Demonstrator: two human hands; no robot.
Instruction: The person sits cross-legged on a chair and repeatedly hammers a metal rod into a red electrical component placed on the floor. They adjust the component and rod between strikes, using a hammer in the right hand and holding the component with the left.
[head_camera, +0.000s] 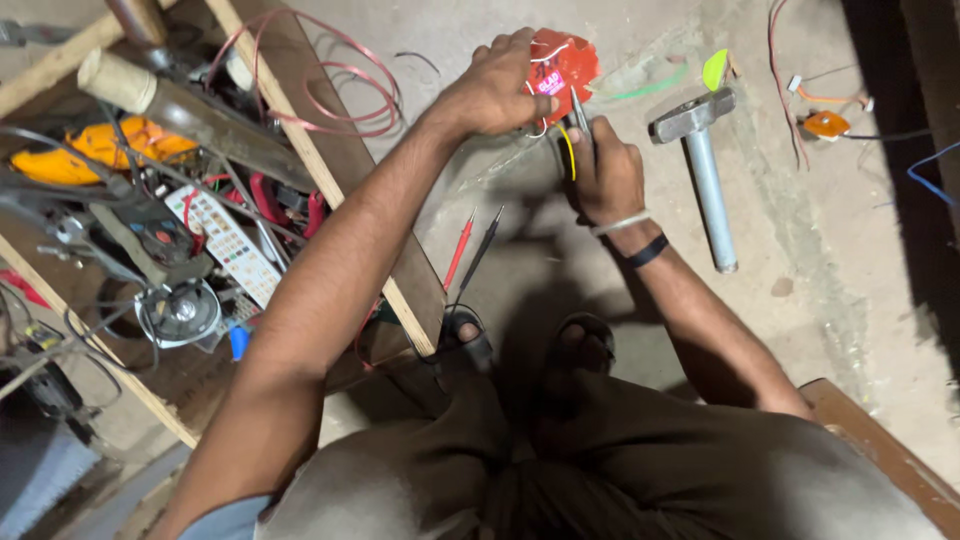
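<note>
Red round plastic part (562, 62) with thin white wires, at 12 o'clock, sits low over the bare concrete floor (850, 250). Left hand (492, 90) closed around its left edge, fingers curled over the rim. Right hand (603, 175) just below it, clamped on a slim metal tool (579, 108) whose tip meets the part; a yellow wire (570, 152) runs along this hand's fingers.

Floor: grey, dusty, stained. Steel hammer with a grey tube handle (703, 165) lies at 2 o'clock, just right of the right hand. Red and black meter probes (472, 245) lie at centre, between the forearms. Small orange lamp piece (826, 124) with loose wires at 2 o'clock, far edge.

At 9 to 11 o'clock, a wooden-framed crate (330, 170) crammed with tools, a coil of pink wire (330, 80), a white keypad remote (228, 243).
</note>
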